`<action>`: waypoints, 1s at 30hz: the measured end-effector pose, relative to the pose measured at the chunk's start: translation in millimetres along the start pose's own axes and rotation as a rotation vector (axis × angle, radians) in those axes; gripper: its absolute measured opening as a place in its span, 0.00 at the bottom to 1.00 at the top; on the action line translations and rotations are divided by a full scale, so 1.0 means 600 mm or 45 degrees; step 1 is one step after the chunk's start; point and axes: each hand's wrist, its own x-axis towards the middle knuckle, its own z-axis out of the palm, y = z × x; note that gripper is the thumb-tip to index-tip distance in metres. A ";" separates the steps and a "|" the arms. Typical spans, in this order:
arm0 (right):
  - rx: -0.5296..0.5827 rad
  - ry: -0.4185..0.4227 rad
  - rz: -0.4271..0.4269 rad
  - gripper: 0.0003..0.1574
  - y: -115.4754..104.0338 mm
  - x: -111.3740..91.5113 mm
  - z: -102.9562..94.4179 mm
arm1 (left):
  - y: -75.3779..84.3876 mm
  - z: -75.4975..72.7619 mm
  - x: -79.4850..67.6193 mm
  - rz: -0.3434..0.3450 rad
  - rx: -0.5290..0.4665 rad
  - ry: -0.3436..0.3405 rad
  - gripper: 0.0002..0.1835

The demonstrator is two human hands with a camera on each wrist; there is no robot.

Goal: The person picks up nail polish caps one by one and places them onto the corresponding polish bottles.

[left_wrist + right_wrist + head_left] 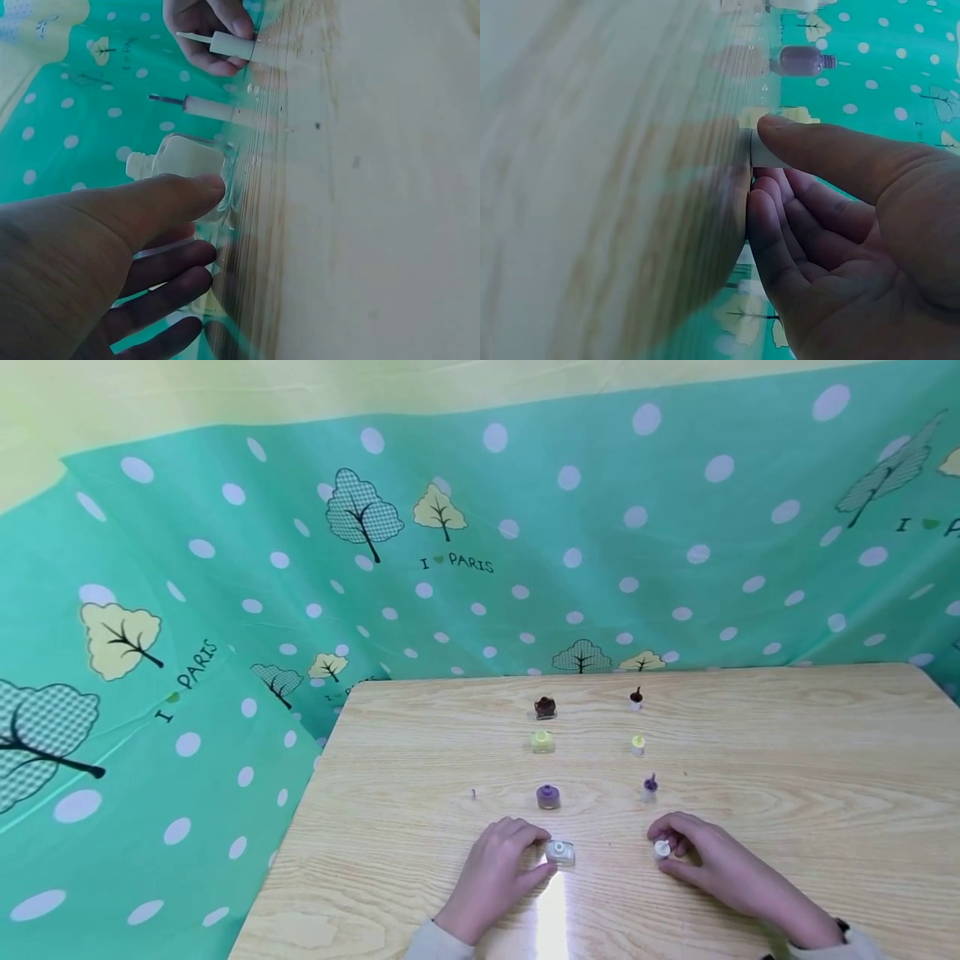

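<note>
On the near part of the table my left hand holds an uncapped bottle of white nail polish between thumb and forefinger. The left wrist view shows the bottle's bare threaded neck, with the other fingers spread behind it. To the right, my right hand pinches a white nail polish cap that stands on the tabletop. Its brush points up, away from the table. Beyond the hands stand an open purple polish bottle and its upturned brush cap.
Farther back are an open yellow polish bottle and a dark brown one. Their caps, yellow-brushed and brown-brushed, stand to the right. A tiny purple piece lies left. A green dotted cloth hangs behind the wooden table.
</note>
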 end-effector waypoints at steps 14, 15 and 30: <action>-0.002 0.038 0.017 0.11 -0.002 -0.001 -0.001 | 0.003 -0.002 -0.002 -0.044 -0.065 -0.012 0.14; -0.007 0.036 0.026 0.10 -0.003 0.000 -0.003 | 0.003 -0.003 -0.002 -0.052 -0.076 -0.011 0.13; -0.014 -0.019 0.050 0.09 -0.034 0.009 -0.025 | 0.009 -0.023 0.002 -0.117 -0.198 0.084 0.14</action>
